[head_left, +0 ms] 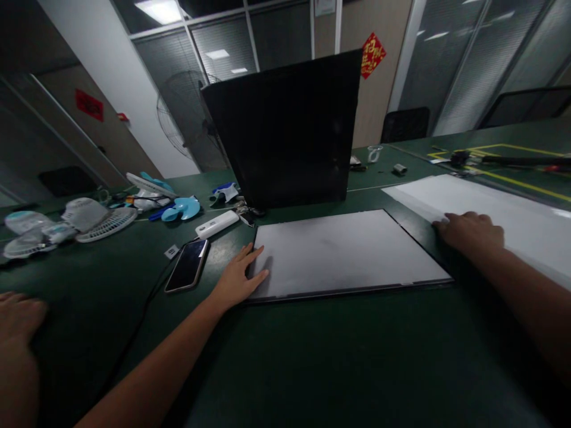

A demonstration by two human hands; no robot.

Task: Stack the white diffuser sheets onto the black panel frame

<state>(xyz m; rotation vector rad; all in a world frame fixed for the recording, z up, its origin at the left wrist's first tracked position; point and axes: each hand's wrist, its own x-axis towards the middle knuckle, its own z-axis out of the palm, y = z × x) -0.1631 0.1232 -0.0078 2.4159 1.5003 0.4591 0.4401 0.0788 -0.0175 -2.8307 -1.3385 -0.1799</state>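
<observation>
My left hand (238,276) rests with spread fingers on the left edge of a flat white panel (328,252) with a thin dark frame, which lies on the green table. To the right, my right hand (470,235) has its fingers curled at the near edge of a stack of large white sheets (513,205) and seems to pinch it. Behind the white panel stands a large black panel (289,131), upright and leaning slightly. The fingertips of my right hand are partly hidden and a little blurred.
Left of the white panel lie a phone (188,266) with a cable and a white stick-shaped device (217,224). Fan parts (107,224) and blue blades (181,209) lie farther left. Another person's hand (20,315) rests at the left edge. A small metal cylinder (399,169) sits behind the sheets.
</observation>
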